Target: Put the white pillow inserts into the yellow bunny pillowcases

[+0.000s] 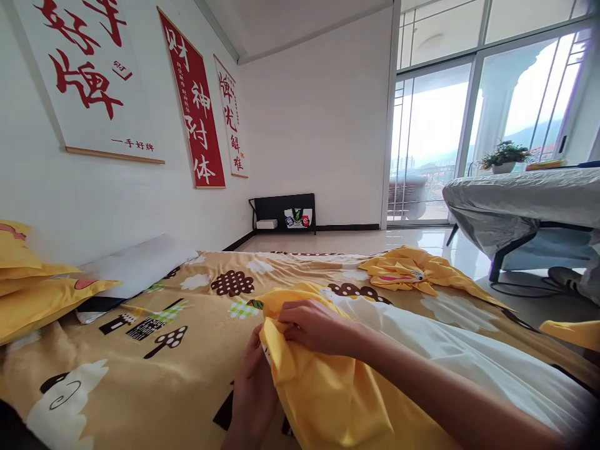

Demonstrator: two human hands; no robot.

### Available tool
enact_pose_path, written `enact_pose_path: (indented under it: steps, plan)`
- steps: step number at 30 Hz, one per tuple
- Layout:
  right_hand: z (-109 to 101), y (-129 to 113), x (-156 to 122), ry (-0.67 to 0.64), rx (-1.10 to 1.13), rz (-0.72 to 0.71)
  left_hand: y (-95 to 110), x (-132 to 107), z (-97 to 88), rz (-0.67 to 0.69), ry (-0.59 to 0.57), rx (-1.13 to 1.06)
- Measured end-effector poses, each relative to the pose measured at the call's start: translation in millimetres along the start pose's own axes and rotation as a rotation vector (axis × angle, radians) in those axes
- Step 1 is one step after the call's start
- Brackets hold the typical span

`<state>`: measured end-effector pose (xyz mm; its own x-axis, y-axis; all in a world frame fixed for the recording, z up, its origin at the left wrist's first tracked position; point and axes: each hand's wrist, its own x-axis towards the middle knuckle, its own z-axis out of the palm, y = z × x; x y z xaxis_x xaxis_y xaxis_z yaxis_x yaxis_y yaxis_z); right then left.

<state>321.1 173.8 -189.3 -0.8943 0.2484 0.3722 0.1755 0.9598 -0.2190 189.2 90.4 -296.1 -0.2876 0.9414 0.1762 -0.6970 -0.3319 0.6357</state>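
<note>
Glaring daylight through glass doors (470, 112), dark lower corners, stretched edges.

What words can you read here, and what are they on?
"手好牌": large, big white scroll, top cut off.
"一手好牌": small, same scroll.
"财神附体": red scroll.
"牌优解难": narrow white scroll.
Too small or blurred: the scrolls' other writing, letters on the bed sheet, labels on the bag.

Bedsheet (197, 356): cartoon-printed, on my feed
Yellow pillows (32, 306): beside white pillow (140, 261)
Crumpled cover (440, 267): yellow, right
Pillowcase (337, 394): yellow, beside white fabric (422, 337)
</note>
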Motion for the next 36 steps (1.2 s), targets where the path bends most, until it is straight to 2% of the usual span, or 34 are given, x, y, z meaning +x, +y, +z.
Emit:
enact_pose_path:
  steps: [3,6,10,16,21,27,31,34,36]
  plan:
    - [5.0,14.6,-2.2,0.134,0.092,0.075,-12.9,-9.8,-1.1,0.104,0.084,0.040]
    - [8.9,19.1,-1.9,0.233,0.148,0.133,-30.5,-16.4,-2.6,0.221,0.176,0.303]
    - [14.1,14.8,0.1,0.237,0.172,0.127,-41.2,-18.7,0.6,0.326,0.194,0.535]
    - [13.5,18.1,-0.8,0.215,0.156,0.114,-40.5,-18.9,-1.4,0.387,0.235,0.617]
    - [10.1,25.1,0.8,0.194,0.172,0.155,-46.1,-23.3,-15.6,0.314,0.294,0.509]
    - [-1.3,32.5,3.5,0.222,0.220,0.192,-54.9,-32.3,-44.0,0.226,0.416,0.300]
    - [-3.5,24.3,7.0,0.226,0.268,0.208,-58.1,-38.6,-59.3,0.107,0.364,0.423]
    - [0.7,13.3,11.7,0.236,0.302,0.172,-55.0,-40.0,-59.3,-0.031,0.309,0.544]
    - [5.1,8.1,15.1,0.226,0.283,0.133,-45.3,-37.2,-55.0,-0.057,0.259,0.552]
